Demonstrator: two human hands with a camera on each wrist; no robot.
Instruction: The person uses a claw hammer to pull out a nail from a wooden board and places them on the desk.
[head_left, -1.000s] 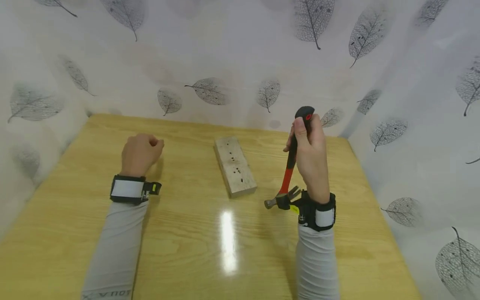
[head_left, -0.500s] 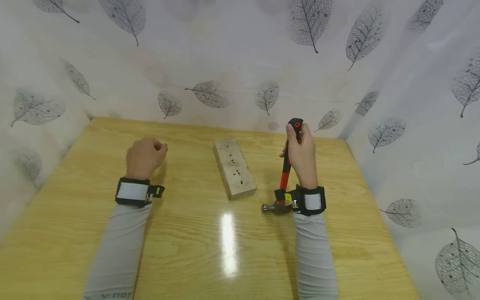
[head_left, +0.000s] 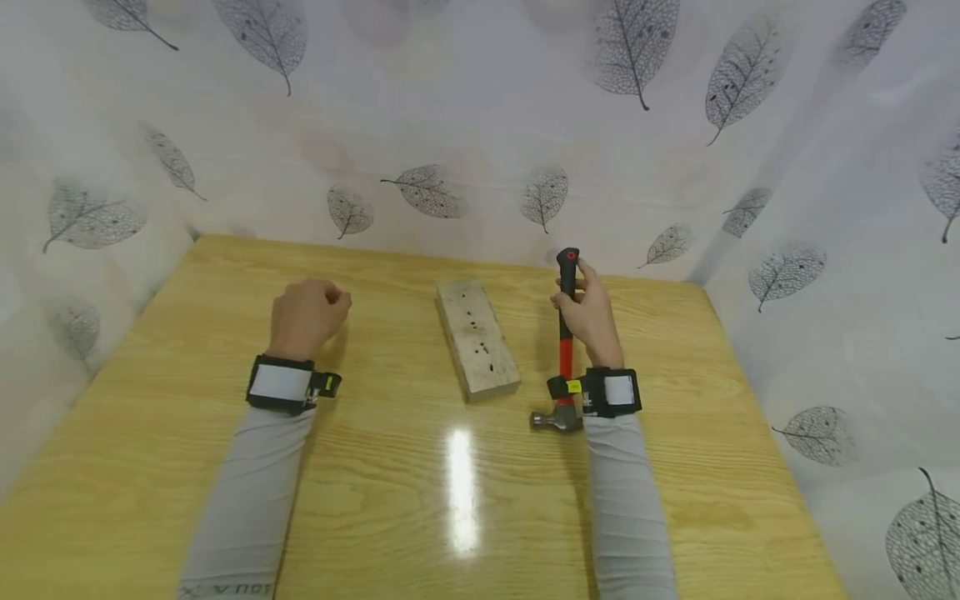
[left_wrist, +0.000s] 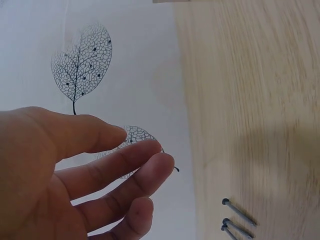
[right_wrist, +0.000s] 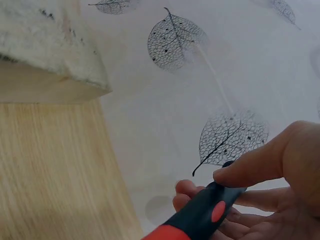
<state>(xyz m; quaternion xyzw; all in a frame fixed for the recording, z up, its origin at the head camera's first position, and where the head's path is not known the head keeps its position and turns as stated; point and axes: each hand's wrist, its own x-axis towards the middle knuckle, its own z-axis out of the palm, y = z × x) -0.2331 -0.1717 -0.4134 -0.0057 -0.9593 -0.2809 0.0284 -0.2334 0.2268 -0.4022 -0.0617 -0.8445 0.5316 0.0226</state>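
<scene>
My right hand (head_left: 594, 323) holds a claw hammer (head_left: 566, 357) by its black-and-red handle, thumb on one side and fingertips on the other. The handle points away from me. Its steel head (head_left: 553, 419) is low by the table, partly hidden behind the wrist strap. In the right wrist view the thumb lies along the black grip (right_wrist: 202, 212). My left hand (head_left: 306, 318) hovers over the table's left side with fingers loosely curled and nothing between them. Beyond its fingers, the left wrist view shows three nails (left_wrist: 239, 212) lying on the wood.
A wooden block (head_left: 478, 340) with dark holes in its top lies between the hands. The pale wood table (head_left: 360, 492) runs back to a white leaf-patterned curtain (head_left: 465, 100) behind and on both sides.
The hammer and right hand have come down and leftward, the handle swinging to point straight away from me. The right fingers have loosened around the grip. The left hand has barely shifted.
</scene>
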